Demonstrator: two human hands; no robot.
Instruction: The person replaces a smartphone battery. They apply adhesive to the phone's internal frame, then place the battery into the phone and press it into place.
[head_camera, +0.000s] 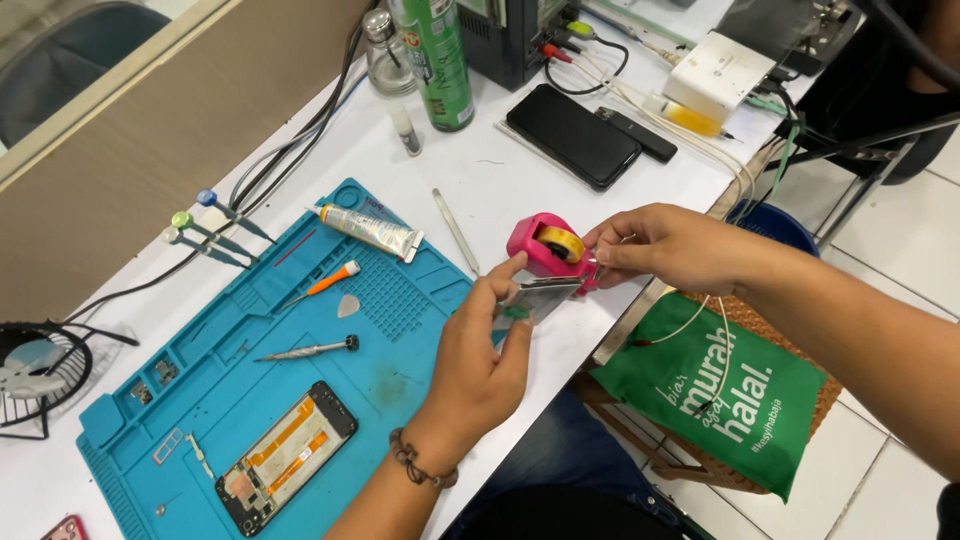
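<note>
My left hand (480, 355) holds a small flat grey metal part (540, 296) by its edge, just above the right edge of the blue work mat (400, 300). My right hand (665, 245) grips the pink tape dispenser (535, 250) with its yellow tape roll (560, 242), fingertips at the tape's end over the metal part. The two hands almost touch at the part. A beaded bracelet (420, 462) sits on my left wrist.
On the mat lie an opened phone (285, 455), a screwdriver (310, 349), an orange-tipped tool (325, 282), a glue tube (370, 230) and a pick. A black phone (572, 135), green spray can (435, 60), small fan (35, 365), tweezers (455, 230) and cables surround it. A green bag (720, 395) hangs at the table's right edge.
</note>
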